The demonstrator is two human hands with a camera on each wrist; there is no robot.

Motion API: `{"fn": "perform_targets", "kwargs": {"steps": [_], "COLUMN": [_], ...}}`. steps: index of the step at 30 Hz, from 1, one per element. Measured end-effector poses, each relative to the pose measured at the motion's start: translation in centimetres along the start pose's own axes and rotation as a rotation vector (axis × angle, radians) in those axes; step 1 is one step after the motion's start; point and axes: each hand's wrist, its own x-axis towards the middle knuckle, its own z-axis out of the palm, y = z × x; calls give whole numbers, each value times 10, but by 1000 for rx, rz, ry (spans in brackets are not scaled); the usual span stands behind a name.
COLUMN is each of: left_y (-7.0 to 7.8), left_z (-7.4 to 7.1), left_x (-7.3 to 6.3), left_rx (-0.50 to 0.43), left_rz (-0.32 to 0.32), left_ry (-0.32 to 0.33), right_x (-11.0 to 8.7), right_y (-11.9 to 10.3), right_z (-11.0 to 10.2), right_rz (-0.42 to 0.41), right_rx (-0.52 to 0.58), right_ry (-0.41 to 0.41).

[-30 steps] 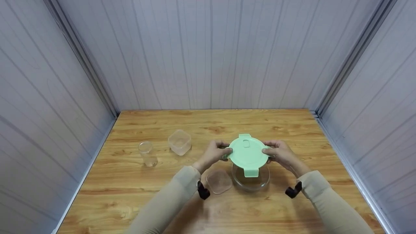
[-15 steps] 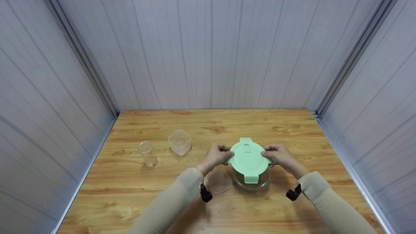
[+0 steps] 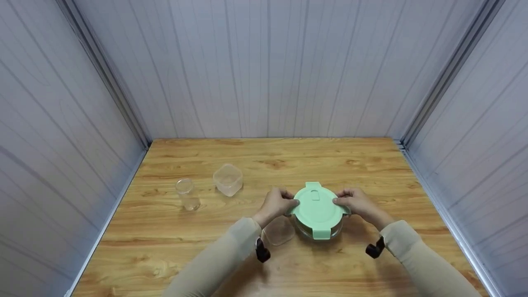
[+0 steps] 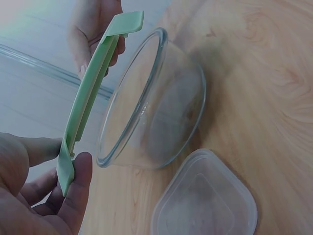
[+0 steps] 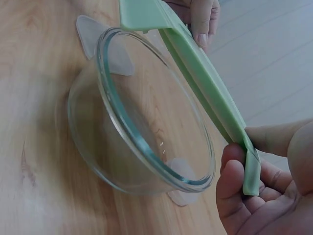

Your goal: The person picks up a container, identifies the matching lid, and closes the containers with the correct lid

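Note:
A round green lid (image 3: pixel 317 208) with side flaps is held level by both hands, just over a round clear glass bowl (image 5: pixel 132 127). My left hand (image 3: pixel 275 205) pinches the lid's left flap, thumb on top and fingers beneath. On the opposite side, my right hand (image 3: pixel 359 205) pinches the right flap the same way. Both wrist views show a gap between the green lid (image 4: pixel 90 93) and the bowl's rim. From the head view the lid covers most of the bowl.
Left of the bowl, a square translucent lid (image 3: pixel 279 232) lies flat on the wooden table (image 3: pixel 165 255). Farther back stand a square translucent container (image 3: pixel 228 180) and a clear glass cup (image 3: pixel 188 195). Panel walls (image 3: pixel 268 70) enclose the table's back and sides.
Both hands have brought the green lid down and nearer to me, over the bowl. Less of the bowl shows now in the head view. The other items stay put.

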Motion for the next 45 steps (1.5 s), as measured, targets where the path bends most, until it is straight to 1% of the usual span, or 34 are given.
{"fn": "perform_targets", "kwargs": {"steps": [4, 12, 16, 21, 28, 34, 37, 40, 45], "left_y": [-5, -11, -14, -16, -18, -18, -19, -19, -20], "left_z": [2, 8, 11, 15, 18, 19, 19, 19, 19], "left_x": [-1, -2, -1, 0, 0, 0, 0, 0, 1], "left_rx": [48, 56, 66, 63, 60, 86, 100, 99, 101], "left_rz": [24, 80, 102, 94, 61, 79, 82, 71, 54], "left_ry": [1, 3, 4, 3, -5, 10, 17, 16, 14], "right_x": [-2, -5, -6, -8, -11, -12, -12, -11, -12], "right_y": [5, 16, 19, 20, 19, 16, 16, 17, 15], "right_z": [1, 2, 1, 1, 2, 1, 1, 1, 2], "right_rz": [3, -23, -9, 5, 7, 42, 57, 57, 58], "right_rx": [-3, 30, 28, -8, -71, -154, -171, -164, -182], "right_ry": [-1, -7, -3, 26, 61, 94, 103, 98, 96]}}
